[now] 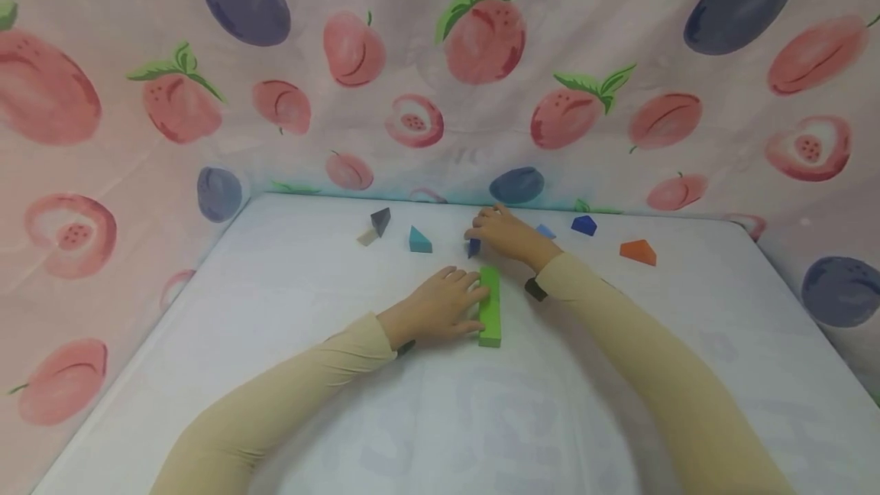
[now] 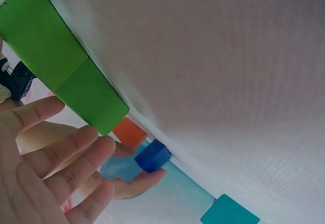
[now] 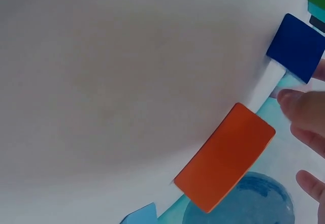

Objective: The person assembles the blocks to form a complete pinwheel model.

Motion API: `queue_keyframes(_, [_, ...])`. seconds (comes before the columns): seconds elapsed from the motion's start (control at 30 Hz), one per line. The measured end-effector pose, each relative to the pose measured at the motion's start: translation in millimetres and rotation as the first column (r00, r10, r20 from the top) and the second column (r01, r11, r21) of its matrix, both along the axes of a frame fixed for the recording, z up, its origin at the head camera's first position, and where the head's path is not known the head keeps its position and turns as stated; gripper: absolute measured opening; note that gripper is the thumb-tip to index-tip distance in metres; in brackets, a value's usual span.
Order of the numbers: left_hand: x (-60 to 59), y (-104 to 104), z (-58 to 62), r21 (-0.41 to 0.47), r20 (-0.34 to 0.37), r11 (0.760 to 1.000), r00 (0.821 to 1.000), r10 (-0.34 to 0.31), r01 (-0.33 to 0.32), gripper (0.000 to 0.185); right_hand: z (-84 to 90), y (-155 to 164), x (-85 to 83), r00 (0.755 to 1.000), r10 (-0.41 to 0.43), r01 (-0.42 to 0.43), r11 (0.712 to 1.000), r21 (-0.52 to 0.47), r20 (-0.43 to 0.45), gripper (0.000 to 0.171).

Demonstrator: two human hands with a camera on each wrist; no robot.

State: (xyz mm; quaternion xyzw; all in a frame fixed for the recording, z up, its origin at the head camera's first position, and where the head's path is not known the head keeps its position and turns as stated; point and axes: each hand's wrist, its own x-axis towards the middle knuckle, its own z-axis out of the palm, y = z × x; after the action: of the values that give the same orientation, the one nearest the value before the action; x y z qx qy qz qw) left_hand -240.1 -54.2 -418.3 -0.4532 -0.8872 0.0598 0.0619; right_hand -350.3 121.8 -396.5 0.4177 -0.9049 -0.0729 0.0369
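Two green blocks (image 1: 490,312) lie end to end in one line on the white table. My left hand (image 1: 443,304) rests at their left side, its fingertips touching them; the left wrist view shows the fingers (image 2: 76,148) fairly straight. Farther back, my right hand (image 1: 512,235) pinches a dark blue block (image 1: 474,247) between thumb and fingers, just beyond the far end of the green row. That blue block (image 3: 297,46) also shows in the right wrist view. Near it stands an orange block (image 3: 226,158), which the right hand hides in the head view.
Left of the right hand are a teal block (image 1: 420,241), a grey block (image 1: 380,221) and a beige piece (image 1: 367,237). Rightward lie a light blue block (image 1: 545,231), another dark blue block (image 1: 584,225) and an orange block (image 1: 638,252). A fruit-print cloth (image 1: 412,52) hangs behind.
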Motion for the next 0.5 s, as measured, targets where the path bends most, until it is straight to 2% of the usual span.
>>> queue_keyframes(0.27, [1.4,1,2.9,0.003,0.018,1.000,1.000,0.007,-0.007,0.053,-3.3,9,3.7,0.998,0.034,-0.034,0.999,-0.003,-0.056,0.027])
queue_keyframes(0.5, [1.8,0,2.0,-0.001,0.012,1.000,1.000,0.011,-0.011,0.053,-6.4,18,9.7,0.999,0.011,-0.011,1.000,-0.008,-0.051,0.024])
